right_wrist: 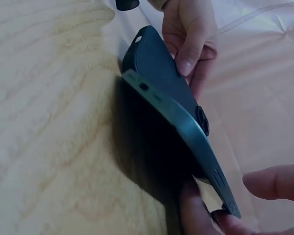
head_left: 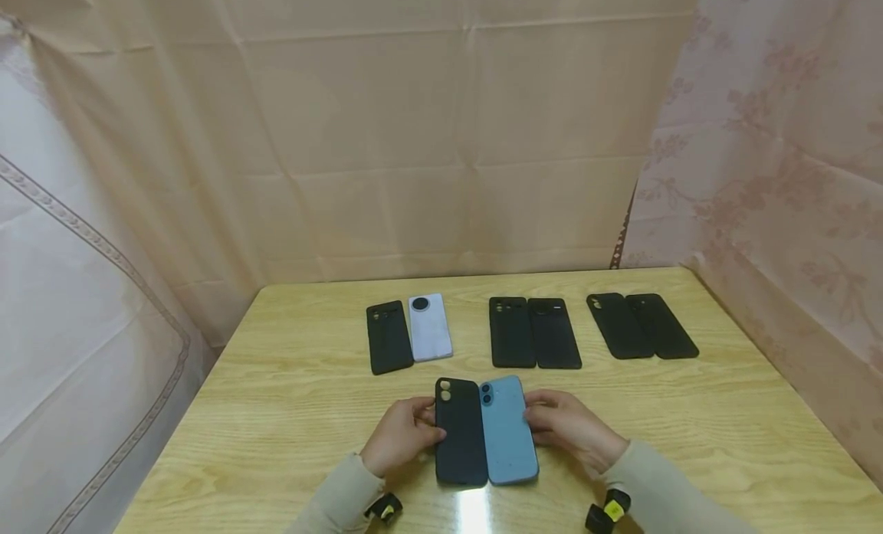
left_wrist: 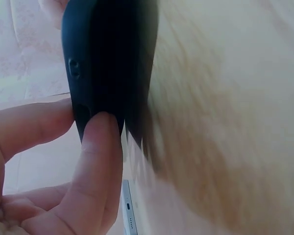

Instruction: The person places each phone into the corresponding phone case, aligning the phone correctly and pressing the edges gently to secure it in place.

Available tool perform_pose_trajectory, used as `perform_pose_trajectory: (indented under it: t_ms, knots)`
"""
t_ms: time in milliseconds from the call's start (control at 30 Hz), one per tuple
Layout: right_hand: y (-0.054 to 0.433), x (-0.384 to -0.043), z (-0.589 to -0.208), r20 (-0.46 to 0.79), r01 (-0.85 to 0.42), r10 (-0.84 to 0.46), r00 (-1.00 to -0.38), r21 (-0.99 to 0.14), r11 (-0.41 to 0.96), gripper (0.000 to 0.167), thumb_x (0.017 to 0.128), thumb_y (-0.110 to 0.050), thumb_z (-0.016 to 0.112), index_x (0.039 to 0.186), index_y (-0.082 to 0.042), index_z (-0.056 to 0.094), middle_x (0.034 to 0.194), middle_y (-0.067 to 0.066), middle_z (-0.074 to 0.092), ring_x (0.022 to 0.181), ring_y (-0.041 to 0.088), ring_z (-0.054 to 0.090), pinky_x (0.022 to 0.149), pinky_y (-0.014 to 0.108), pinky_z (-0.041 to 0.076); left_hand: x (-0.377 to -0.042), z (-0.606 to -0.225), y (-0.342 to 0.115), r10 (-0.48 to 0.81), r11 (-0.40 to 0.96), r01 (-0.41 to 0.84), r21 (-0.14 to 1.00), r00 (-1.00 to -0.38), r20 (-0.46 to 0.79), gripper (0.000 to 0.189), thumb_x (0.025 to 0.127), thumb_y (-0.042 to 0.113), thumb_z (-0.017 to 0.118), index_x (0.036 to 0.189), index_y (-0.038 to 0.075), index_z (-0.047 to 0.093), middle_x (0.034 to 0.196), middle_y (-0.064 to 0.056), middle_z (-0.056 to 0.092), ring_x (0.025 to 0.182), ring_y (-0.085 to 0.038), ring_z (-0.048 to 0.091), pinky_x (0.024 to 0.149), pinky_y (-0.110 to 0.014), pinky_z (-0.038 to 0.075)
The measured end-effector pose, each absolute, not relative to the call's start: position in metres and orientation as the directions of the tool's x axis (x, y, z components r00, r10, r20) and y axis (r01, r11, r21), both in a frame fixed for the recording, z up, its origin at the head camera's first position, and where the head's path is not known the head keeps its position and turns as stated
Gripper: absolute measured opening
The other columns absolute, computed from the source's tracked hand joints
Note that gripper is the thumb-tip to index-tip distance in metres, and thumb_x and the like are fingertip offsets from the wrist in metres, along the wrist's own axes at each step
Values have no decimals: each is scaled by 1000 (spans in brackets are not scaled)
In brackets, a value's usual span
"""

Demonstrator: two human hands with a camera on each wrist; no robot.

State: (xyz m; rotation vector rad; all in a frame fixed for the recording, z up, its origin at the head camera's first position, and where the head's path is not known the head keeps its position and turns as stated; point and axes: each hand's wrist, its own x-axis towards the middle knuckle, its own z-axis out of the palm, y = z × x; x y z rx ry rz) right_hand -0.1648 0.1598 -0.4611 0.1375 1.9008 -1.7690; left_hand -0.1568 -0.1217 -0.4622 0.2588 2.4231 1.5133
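A black phone case with camera cut-outs stands face up beside a light blue phone, their long edges meeting. My left hand grips the case by its left edge; in the left wrist view, thumb and fingers pinch its rim. My right hand holds the phone at its right edge. In the right wrist view the phone is tilted, with fingers under its edge and a dark shadow beneath.
Behind lie a black case beside a pale lilac phone, a black case beside a black phone, and another black case beside a dark phone. The wooden table meets hanging cloth at the back.
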Motion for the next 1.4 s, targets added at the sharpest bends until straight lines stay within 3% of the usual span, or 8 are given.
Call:
perform_pose_trajectory:
  t_ms: [133,267,400,600,900,1133,1400]
  knots:
    - [156,-163,-463,-463,457,-286,-839,-885,89,50,95,-7,57,138,8,37,123,23,57,95,19,64,84,39,58,-158,-463,-121,289,431,-13,902,-945,-151,63,79,1,74,134,-16,48,89,-8,66,74,-12,59,60,-22,48]
    - [153,-161,-465,-465,467,-280,-840,-882,65,46,95,-5,54,136,5,34,127,26,56,100,22,65,83,40,58,-160,-465,-120,293,409,-42,911,-940,-175,67,82,4,73,139,-13,43,90,-6,62,84,-16,59,68,-25,50]
    - [149,-162,-466,-465,465,-257,-847,-883,62,42,96,-2,52,134,4,35,128,28,55,102,23,65,82,40,58,-160,-467,-119,315,332,-82,940,-929,-192,67,84,3,70,142,-11,38,97,-13,69,88,-19,67,75,-31,57]
    - [148,-162,-469,-463,463,-253,-850,-884,62,42,97,0,48,136,4,32,124,25,56,99,21,65,80,39,58,-162,-468,-118,345,184,-150,971,-916,-207,65,88,-3,63,145,-9,32,103,-22,71,85,-21,71,72,-35,61]
    - [152,-165,-472,-432,440,-268,-861,-897,33,50,100,-3,42,146,12,28,139,33,47,114,26,61,93,46,55,-163,-467,-120,300,139,-131,982,-939,-168,61,90,-4,58,146,-7,33,110,-26,68,85,-19,70,71,-33,60]
    - [152,-169,-468,-412,429,-228,-882,-903,-27,50,102,-6,36,149,9,25,146,34,39,120,27,56,98,48,52,-162,-464,-122,261,115,-124,986,-953,-150,61,91,-3,57,147,-7,32,108,-23,69,83,-15,69,71,-31,59]
    - [148,-176,-457,-415,426,-139,-899,-902,-67,54,104,-11,37,153,2,21,160,28,13,147,41,20,116,58,21,-164,-455,-124,221,116,-102,988,-967,-125,60,91,-1,57,147,-5,34,106,-20,70,85,-12,66,73,-28,57]
